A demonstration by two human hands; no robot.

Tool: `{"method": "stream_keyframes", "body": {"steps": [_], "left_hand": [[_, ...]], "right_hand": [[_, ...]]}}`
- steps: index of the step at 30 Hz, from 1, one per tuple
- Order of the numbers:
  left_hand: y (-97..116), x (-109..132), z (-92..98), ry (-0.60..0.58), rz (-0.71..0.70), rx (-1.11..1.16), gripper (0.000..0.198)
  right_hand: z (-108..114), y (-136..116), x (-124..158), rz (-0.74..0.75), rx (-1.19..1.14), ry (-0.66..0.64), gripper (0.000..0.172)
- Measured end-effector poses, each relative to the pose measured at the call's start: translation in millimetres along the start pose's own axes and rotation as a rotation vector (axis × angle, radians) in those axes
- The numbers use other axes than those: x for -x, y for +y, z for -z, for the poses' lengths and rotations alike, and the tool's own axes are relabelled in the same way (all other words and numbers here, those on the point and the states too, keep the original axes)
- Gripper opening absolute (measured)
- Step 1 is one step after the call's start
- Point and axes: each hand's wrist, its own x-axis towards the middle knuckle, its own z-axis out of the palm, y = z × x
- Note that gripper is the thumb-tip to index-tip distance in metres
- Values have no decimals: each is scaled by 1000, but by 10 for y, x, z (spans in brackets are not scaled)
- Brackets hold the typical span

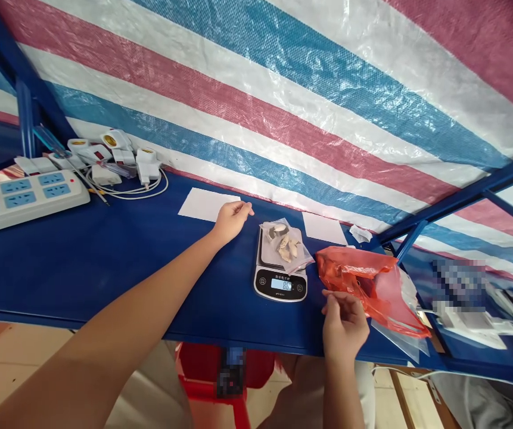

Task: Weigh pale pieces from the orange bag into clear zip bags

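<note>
Nearest you, at the bottom centre of the frame, your right hand [344, 325] has its fingertips drawn together against the thumb in a pinch, and you cannot tell whether anything thin sits between them. It is just beside a crumpled red plastic bag [354, 277], which lies on a clear plastic bag [399, 341] at the counter's edge. Your left hand [232, 220] reaches in from the lower left, fingers loosely together and curled, holding nothing, and sits just left of a digital kitchen scale [280, 292]. The scale's display reads 8.6, and on its platform lies a small clear bag [285, 245] of pale, dried-looking pieces. Two white paper sheets [207, 204] [323, 228] lie on the blue counter [104, 271] behind the scale, one on each side, with a crumpled white scrap [360, 233] right of them. At the upper left sit a white power strip [24, 199], white plug adapters [113, 149] and looped cables [142, 192], and a striped tarpaulin [283, 101] stretches behind everything
</note>
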Motion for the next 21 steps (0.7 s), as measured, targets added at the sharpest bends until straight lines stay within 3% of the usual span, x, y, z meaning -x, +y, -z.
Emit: {"method": "stream_keyframes", "body": {"steps": [5,9,21], "left_hand": [[-9,-9,17,42,-14,-8,37],[7,1,18,42,-13,-23,36],[-22,-3,16,39,-18,-40,36]], "right_hand": [[35,41,-87,-141,-171,-34,34],[16,74,-115,-155,-153,-95,37],[26,103,-109,-129,-112,-121,36]]}}
